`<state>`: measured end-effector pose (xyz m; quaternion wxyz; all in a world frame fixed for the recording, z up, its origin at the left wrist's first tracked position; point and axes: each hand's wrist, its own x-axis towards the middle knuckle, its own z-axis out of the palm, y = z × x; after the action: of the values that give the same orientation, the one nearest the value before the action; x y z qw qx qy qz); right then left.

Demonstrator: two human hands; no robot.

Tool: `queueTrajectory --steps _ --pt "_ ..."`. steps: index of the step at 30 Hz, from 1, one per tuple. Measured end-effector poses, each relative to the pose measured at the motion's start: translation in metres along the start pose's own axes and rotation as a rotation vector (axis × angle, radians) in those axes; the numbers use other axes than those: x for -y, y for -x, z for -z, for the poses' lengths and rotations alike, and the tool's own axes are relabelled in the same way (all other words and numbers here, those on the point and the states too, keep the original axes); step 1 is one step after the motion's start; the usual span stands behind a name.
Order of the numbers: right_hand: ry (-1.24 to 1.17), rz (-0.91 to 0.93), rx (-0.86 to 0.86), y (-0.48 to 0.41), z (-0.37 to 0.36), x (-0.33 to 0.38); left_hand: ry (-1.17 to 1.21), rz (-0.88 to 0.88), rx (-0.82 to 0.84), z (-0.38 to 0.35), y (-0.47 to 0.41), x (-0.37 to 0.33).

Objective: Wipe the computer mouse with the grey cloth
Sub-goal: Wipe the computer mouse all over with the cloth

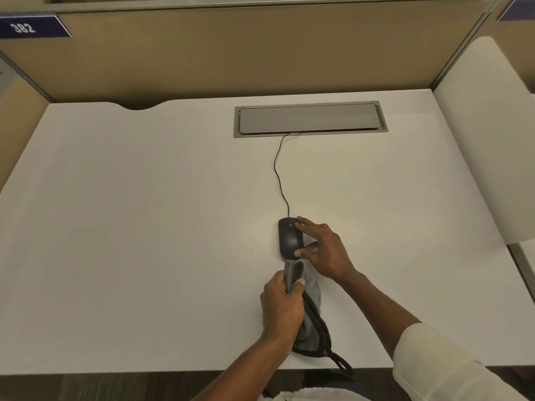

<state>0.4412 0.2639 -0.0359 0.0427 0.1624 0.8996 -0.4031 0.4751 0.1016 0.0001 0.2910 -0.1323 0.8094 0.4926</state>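
Observation:
A black wired computer mouse point(289, 237) lies on the white desk point(144, 227), right of centre. My right hand point(325, 250) grips it from the right side, thumb at its near end and a fingertip at its far end. Just in front of the mouse, my left hand point(282, 305) is closed on a bunched grey cloth point(311, 293) with a dark trimmed edge. The cloth's upper end sits right at the mouse's near end. Its lower end and a dark loop trail toward the desk's front edge.
The mouse cable point(279, 175) runs back to a grey cable hatch point(309, 118) set into the desk. Tan partition walls point(231, 53) enclose the back and sides. A blue tag reading 382 point(24, 27) sits at the upper left. The desk's front edge is close to my body.

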Motion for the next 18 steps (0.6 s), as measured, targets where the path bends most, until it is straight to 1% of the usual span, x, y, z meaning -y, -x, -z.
queueTrajectory --steps 5,10,13,15,16,18 --pt "-0.134 -0.092 0.004 -0.002 0.006 0.001 0.138 0.021 0.0 0.016 -0.002 0.01" --pt "-0.157 -0.08 0.014 0.001 0.013 0.004 0.19 0.044 -0.025 0.026 -0.003 0.01" --pt "-0.161 -0.082 -0.068 0.015 0.019 0.012 0.238 0.039 -0.043 0.029 -0.001 0.007" --pt "-0.242 -0.082 -0.131 0.031 0.021 0.021 0.323 0.05 -0.034 0.03 0.001 0.003" --pt "-0.305 -0.076 -0.136 0.042 0.021 0.026 0.384 0.065 -0.021 0.029 0.002 0.0" --pt "-0.389 -0.051 -0.066 0.067 0.016 0.036 0.513 0.085 0.017 0.027 0.004 -0.006"
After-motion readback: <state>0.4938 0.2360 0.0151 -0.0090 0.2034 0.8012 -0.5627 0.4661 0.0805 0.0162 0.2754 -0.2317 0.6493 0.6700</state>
